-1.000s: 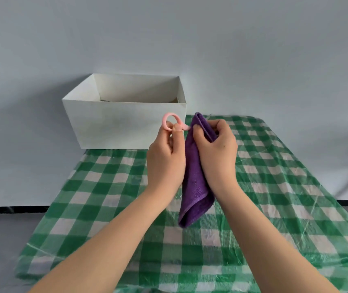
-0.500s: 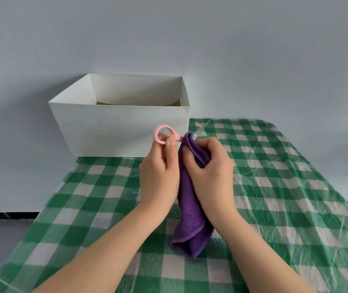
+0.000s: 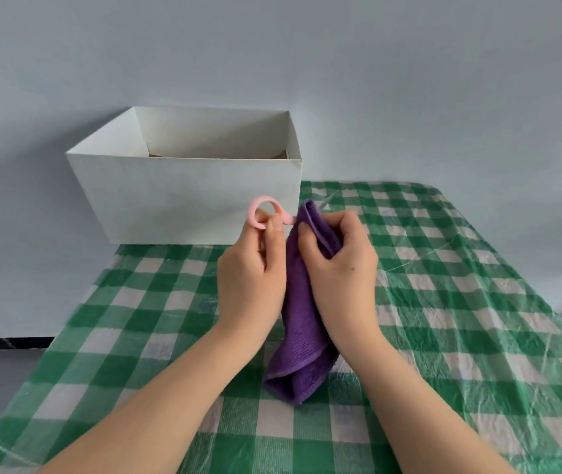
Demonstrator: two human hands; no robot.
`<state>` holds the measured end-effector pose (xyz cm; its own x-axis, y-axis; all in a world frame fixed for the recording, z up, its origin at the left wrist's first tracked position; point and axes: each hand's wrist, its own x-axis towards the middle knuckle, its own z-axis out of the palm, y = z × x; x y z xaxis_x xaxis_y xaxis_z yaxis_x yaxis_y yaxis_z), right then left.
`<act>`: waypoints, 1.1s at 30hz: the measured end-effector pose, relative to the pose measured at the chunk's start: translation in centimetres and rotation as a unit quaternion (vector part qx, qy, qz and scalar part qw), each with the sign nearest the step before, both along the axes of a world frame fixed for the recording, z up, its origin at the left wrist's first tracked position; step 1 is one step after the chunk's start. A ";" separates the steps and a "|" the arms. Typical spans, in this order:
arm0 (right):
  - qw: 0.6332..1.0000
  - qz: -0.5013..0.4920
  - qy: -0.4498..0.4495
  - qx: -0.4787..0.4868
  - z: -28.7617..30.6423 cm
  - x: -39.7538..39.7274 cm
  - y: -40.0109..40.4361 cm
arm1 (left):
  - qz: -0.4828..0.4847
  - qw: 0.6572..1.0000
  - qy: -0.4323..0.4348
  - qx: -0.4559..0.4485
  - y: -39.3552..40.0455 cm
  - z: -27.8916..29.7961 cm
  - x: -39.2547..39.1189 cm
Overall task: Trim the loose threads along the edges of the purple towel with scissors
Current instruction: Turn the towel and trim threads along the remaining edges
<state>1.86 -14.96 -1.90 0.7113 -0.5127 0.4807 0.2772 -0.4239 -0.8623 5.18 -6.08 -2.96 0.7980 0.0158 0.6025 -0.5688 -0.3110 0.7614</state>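
Purple terry, bunched and hanging: the towel [image 3: 302,295] is gripped near its top by the right hand [image 3: 341,271], thumb in front, fingers curled behind, folded edge standing just above the thumb. Lower end brushes the checked tablecloth [image 3: 460,302]. Left hand [image 3: 252,275] holds the pink-handled scissors [image 3: 267,217]; fingers curl at the ring, a blade tip shows just past the towel's top, beyond the right fingers. Whether the blades are apart: cannot tell.

Judgement for the cut: keep the edge taut between the pinching fingers, expose only the stray thread, snip close to the hem without catching pile or fingertips. White box [image 3: 187,200] sits behind the hands.
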 end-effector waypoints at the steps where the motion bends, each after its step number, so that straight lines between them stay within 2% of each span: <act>1: 1.000 -0.002 -0.001 -0.001 0.0 0.0 0.0 | 0.000 1.000 -0.005 0.005 0.0 0.0 -0.1; 4: 1.000 -0.016 -0.012 0.022 0.2 0.1 -0.4 | -0.004 0.999 -0.033 0.030 -0.2 0.2 -0.5; 8: 1.000 0.004 0.002 0.015 -0.1 0.0 0.3 | 0.013 0.999 -0.031 0.020 -0.1 0.0 0.0; 13: 0.999 -0.007 -0.008 0.039 0.1 0.1 -0.5 | -0.001 0.995 -0.079 0.053 -0.1 0.3 -0.6; 17: 1.000 0.023 0.010 0.017 -0.3 0.0 0.2 | 0.018 0.997 -0.063 0.036 0.3 0.3 0.1; 21: 0.999 0.011 -0.013 0.030 -0.1 0.2 -0.3 | 0.002 0.994 -0.095 0.054 0.3 0.6 -0.3; 25: 0.999 0.034 0.013 0.006 -0.6 0.0 0.3 | 0.026 0.997 -0.063 0.037 0.4 0.3 0.1; 29: 0.999 0.015 -0.007 0.028 -0.5 0.1 -0.1 | 0.008 0.995 -0.084 0.046 0.3 0.5 -0.3; 33: 0.999 0.040 0.011 -0.001 -0.7 -0.1 0.5 | 0.021 0.996 -0.074 0.039 0.6 0.6 -0.1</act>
